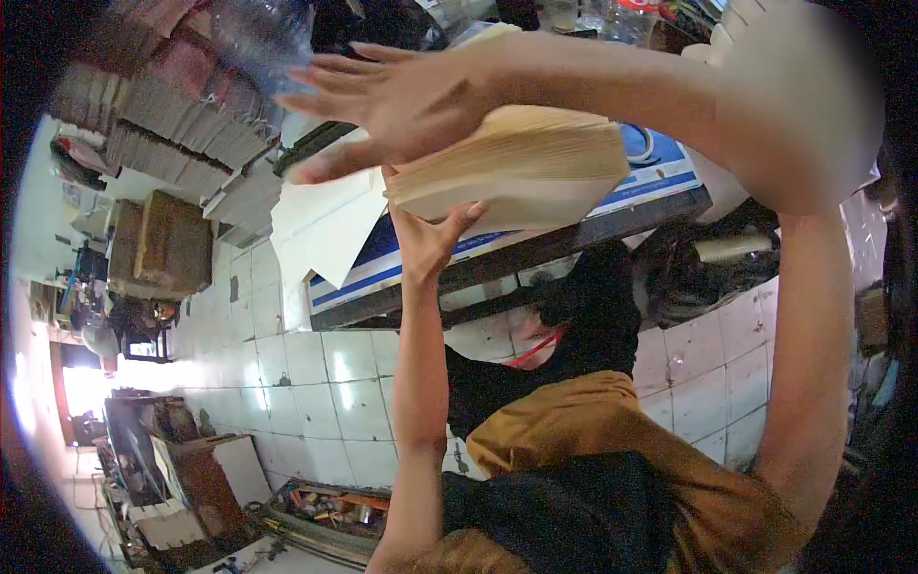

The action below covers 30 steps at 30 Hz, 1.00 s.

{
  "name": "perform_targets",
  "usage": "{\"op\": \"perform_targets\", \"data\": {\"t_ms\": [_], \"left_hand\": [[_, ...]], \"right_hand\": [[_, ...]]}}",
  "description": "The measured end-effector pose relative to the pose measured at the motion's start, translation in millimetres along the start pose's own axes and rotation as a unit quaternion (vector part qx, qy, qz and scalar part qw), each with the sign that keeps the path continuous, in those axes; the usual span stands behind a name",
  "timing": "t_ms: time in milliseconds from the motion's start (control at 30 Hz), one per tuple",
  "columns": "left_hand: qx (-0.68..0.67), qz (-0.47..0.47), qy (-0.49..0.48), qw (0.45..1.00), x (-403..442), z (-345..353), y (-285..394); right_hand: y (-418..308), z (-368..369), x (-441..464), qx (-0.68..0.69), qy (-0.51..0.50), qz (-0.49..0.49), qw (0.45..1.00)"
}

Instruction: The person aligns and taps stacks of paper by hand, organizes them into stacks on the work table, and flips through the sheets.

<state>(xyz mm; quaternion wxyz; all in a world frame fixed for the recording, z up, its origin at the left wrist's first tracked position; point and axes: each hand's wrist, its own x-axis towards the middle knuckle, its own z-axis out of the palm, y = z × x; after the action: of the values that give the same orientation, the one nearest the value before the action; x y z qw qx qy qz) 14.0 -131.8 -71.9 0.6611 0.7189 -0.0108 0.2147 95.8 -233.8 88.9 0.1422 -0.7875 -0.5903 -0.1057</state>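
Observation:
My left hand (435,234) is closed on the lower left corner of a thick stack of cream paper sheets (535,196), thumb on the near face. The stack's layered edges show along its top, and it is held tilted over the low table (612,206) with a blue and white top. My right hand (406,105) reaches across above the stack's left end, fingers spread and slightly blurred, with nothing in it. Whether its palm touches the paper I cannot tell. Loose white sheets (325,225) lie at the table's left end, partly overhanging the edge.
Tall piles of paper (191,115) stand at the upper left, near cardboard boxes (172,244). A black plastic bag (703,273) lies right of my legs on the tiled floor (354,383). A wooden cabinet (206,488) and a tray of tools (330,512) are lower left.

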Motion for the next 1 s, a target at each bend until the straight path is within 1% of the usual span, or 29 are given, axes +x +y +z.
{"op": "perform_targets", "data": {"t_ms": [33,67,100,133,167,200,267,333,433,467,533,600,633,667,700,767,800,867,900,933,967,1000], "left_hand": [[0.002,-0.026,-0.012,1.000,-1,-2,0],[0.007,-0.052,-0.029,0.998,-1,-5,1],[0.013,-0.036,-0.032,0.999,2,-4,2],[0.017,-0.023,-0.036,0.999,4,-3,4],[0.007,-0.014,-0.034,0.999,2,-1,4],[-0.003,-0.005,-0.032,0.999,1,0,4],[-0.034,0.012,-0.031,0.999,3,2,5],[-0.048,0.030,-0.028,0.998,6,3,4],[-0.038,0.015,-0.012,0.999,-1,2,3],[-0.033,0.009,-0.003,0.999,-1,2,3],[-0.057,0.035,-0.038,0.997,2,1,2],[-0.055,0.068,-0.044,0.995,1,0,3],[-0.039,0.089,-0.035,0.995,0,2,8],[-0.033,0.090,-0.021,0.995,1,4,9],[-0.027,0.091,-0.007,0.995,2,6,10],[-0.041,0.050,0.028,0.998,7,15,8],[-0.055,0.076,0.044,0.995,10,21,11],[-0.054,0.098,0.049,0.992,11,25,22],[-0.052,0.111,0.050,0.991,11,25,25],[-0.015,0.107,0.054,0.993,12,23,26],[-0.016,0.111,0.043,0.993,13,21,26],[-0.015,0.115,0.032,0.993,14,17,26]], "right_hand": [[0,9,-2,-0.048,-0.043,0.018,0.998],[7,12,-3,-0.051,-0.029,0.024,0.998],[11,7,-3,-0.057,-0.014,0.032,0.998],[27,4,-4,-0.153,0.029,-0.024,0.988],[44,20,0,-0.233,0.134,-0.039,0.962],[47,24,3,-0.304,0.240,-0.036,0.921],[50,31,6,-0.220,0.064,-0.002,0.973],[22,17,5,-0.083,-0.024,0.055,0.995],[8,20,19,0.031,-0.024,0.021,0.999],[6,20,24,0.113,-0.010,0.025,0.993],[14,11,25,0.054,0.058,-0.037,0.996],[27,0,26,-0.001,0.117,-0.105,0.988],[27,-9,25,-0.026,0.145,-0.141,0.979],[28,-18,24,-0.052,0.173,-0.178,0.967],[1,-34,-8,0.005,0.103,-0.026,0.994],[-4,-32,-36,-0.076,0.041,-0.003,0.996],[1,-38,-41,-0.093,0.025,0.003,0.995],[34,-35,-42,-0.220,0.081,-0.097,0.967],[53,-31,-42,-0.282,0.110,-0.145,0.942],[58,-28,-42,-0.342,0.138,-0.192,0.910],[53,-8,-47,-0.217,0.110,-0.035,0.969],[41,-3,-56,-0.154,0.065,-0.009,0.986]]}}
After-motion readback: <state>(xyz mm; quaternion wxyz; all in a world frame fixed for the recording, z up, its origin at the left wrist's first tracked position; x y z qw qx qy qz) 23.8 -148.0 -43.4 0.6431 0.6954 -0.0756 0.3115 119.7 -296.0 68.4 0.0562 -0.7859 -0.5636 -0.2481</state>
